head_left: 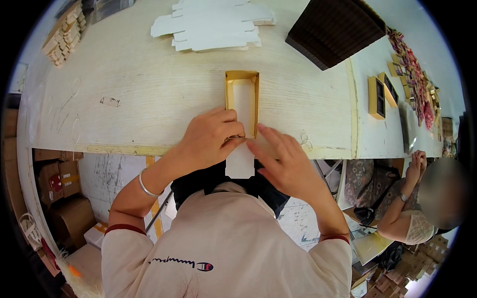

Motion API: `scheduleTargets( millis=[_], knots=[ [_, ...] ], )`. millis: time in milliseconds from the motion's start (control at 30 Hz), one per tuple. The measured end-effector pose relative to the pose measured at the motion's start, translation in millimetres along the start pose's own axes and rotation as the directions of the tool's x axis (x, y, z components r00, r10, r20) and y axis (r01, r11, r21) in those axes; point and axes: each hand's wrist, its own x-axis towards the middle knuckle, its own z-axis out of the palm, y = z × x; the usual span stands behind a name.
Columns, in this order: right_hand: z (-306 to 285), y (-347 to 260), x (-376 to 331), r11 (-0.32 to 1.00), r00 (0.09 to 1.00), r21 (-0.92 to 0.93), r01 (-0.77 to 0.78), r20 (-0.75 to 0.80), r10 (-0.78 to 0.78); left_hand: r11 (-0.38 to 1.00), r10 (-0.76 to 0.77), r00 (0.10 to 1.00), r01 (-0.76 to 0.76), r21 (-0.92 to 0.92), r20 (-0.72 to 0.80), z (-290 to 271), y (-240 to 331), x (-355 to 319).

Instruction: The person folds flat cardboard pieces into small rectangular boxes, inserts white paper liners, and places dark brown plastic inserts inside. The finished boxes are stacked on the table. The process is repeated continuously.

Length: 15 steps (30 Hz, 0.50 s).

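One box [242,102] on table [149,89]; I see left hand [208,139] pinching its near edge, right hand [280,161] fingers spread on flap [240,161]; two trays [381,94] right.

Left hand [208,139], right hand [280,159] folding gold box [242,102] at table [149,89] edge.

Bare counter [149,94] lay open to my left and right of the gold box [242,102]; far off, white flat cartons [213,25] and a dark stack [335,30] blocked passage.
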Motion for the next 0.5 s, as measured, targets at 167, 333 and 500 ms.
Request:
scheduleTargets(
  millis=[167, 333, 500],
  knots=[
    [33, 13, -2, 0.983, 0.969, 0.140, 0.120, -0.234, -0.085, 0.992, -0.023, 0.994, 0.036, -0.124, 0.106, -7, -2, 5],
    [44, 8, 20, 0.674, 0.879, 0.727, -0.135, -0.226, 0.420, 0.879, -0.119, 0.973, 0.196, -0.435, 0.197, -20, -5, 8],
    [45, 6, 24, 0.881, 0.887, 0.456, -0.125, -0.347, 0.305, 0.893, -0.232, 0.962, 0.270, -0.359, 0.146, -16, 2, 6]
  ],
)
